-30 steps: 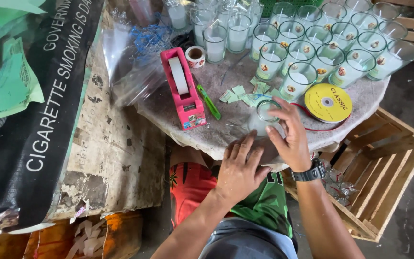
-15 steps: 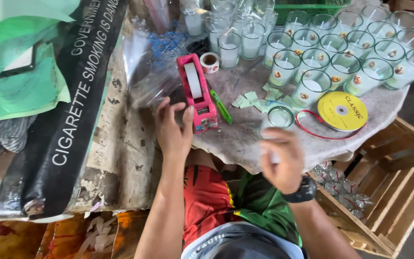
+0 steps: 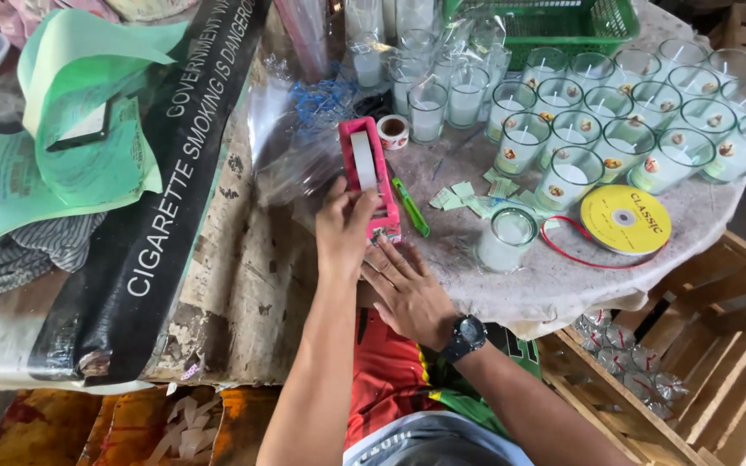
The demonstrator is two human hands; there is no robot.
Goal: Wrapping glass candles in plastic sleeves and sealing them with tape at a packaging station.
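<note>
Round table [image 3: 563, 285] fills the upper right, covered in a pale mottled cloth. At nine o'clock a black banner [image 3: 174, 198] runs diagonally down the frame, green paper [image 3: 71, 147] lying just left of it. Green basket [image 3: 563, 26] sits at twelve o'clock, on the far side of the table. Below it, rows of glass candles [image 3: 615, 129] crowd the table from twelve round to two o'clock. Wooden crate [image 3: 701, 345] at four o'clock, beside the table's edge.

Centre frame: the pink tape dispenser [image 3: 366, 177], standing lengthwise, white tape on its wheel. Left hand [image 3: 344, 226] grips its near end, fingers curled over the top. Right hand [image 3: 407, 289], watch on the wrist, lies flat and open just below the dispenser, fingertips touching its base, grasping nothing.

Yellow ribbon spool [image 3: 625, 219] at three o'clock, red ribbon trailing from it. One lone candle [image 3: 505, 240] stands between the spool and the dispenser. Green cutter [image 3: 411, 207] lies right beside the dispenser. Small tape roll [image 3: 393, 131] just above it.
</note>
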